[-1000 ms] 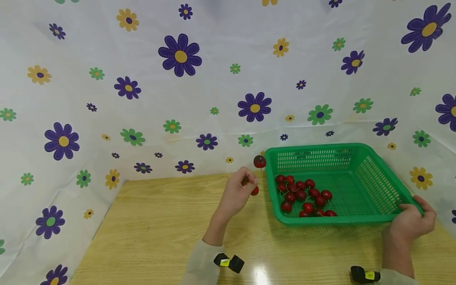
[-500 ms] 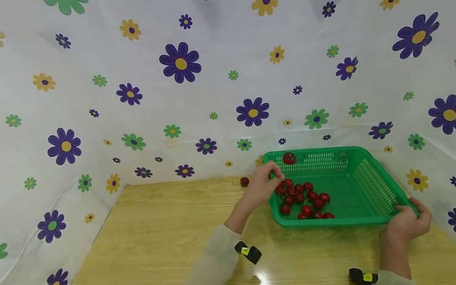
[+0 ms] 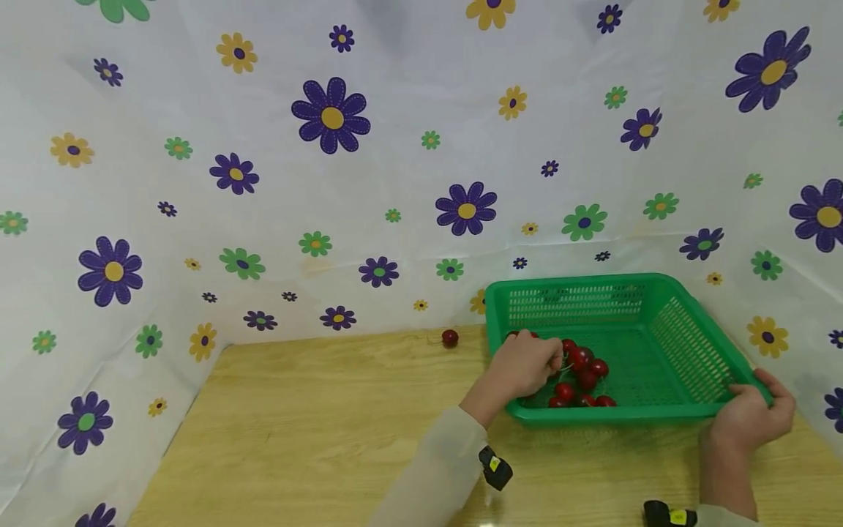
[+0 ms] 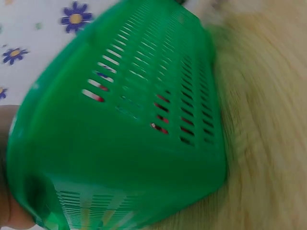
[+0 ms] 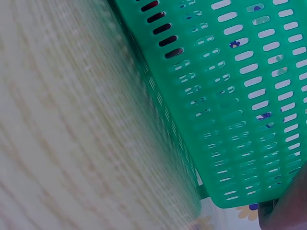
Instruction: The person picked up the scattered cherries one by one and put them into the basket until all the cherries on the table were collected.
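A green plastic basket (image 3: 606, 415) with slotted walls stands on the table, with several dark red cherries (image 3: 587, 379) in its left part. My left hand (image 3: 527, 364) reaches over the left rim, fingers curled, and seems to pinch the stem of a cherry (image 3: 582, 356) that lies among the others. The hand covers some of the cherries, and its fingertips are partly hidden. On the right, my right hand (image 3: 752, 417) grips the basket's front corner, its thumb on the rim. Both wrist views show mostly the outside of the basket (image 4: 96, 148).
One loose cherry (image 3: 450, 338) with a stem lies on the wooden table (image 3: 316, 424), left of the basket near the back edge. A white flowered cloth (image 3: 395, 168) hangs behind the table and along its sides.
My left hand has carried a cherry by its stem rightward and down into the basket, leaving the loose cherry on the table. My right hand keeps its grip on the corner.
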`<action>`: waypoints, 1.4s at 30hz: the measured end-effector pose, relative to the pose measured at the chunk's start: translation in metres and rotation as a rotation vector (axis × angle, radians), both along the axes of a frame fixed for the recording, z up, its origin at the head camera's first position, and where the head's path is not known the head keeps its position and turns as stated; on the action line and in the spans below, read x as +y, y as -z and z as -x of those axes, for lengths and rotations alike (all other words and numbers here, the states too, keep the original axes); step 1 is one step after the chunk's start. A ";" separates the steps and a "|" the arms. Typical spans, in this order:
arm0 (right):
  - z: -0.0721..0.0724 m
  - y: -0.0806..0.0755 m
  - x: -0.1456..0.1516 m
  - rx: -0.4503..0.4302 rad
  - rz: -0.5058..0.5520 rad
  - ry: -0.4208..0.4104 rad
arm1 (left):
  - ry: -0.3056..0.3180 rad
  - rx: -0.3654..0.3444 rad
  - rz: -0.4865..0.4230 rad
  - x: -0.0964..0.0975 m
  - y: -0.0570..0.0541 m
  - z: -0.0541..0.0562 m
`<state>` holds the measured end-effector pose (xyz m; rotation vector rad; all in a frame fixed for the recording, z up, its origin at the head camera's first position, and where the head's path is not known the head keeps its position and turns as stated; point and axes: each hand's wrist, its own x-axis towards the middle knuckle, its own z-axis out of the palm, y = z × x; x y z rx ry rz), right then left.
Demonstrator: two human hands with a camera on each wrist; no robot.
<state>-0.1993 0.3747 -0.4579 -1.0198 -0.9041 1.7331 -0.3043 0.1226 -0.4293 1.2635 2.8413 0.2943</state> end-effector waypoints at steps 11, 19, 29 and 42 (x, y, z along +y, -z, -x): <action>-0.002 -0.001 0.000 0.012 0.012 0.006 | 0.022 0.062 0.383 0.009 -0.003 -0.008; -0.003 0.000 0.001 0.016 0.020 0.003 | 0.074 0.068 0.379 0.006 -0.003 -0.011; 0.000 0.004 -0.007 -0.042 -0.079 0.024 | 0.183 0.064 0.170 0.001 -0.001 -0.005; -0.001 0.003 -0.008 -0.038 -0.071 0.017 | 0.132 0.099 -0.019 -0.004 0.002 -0.007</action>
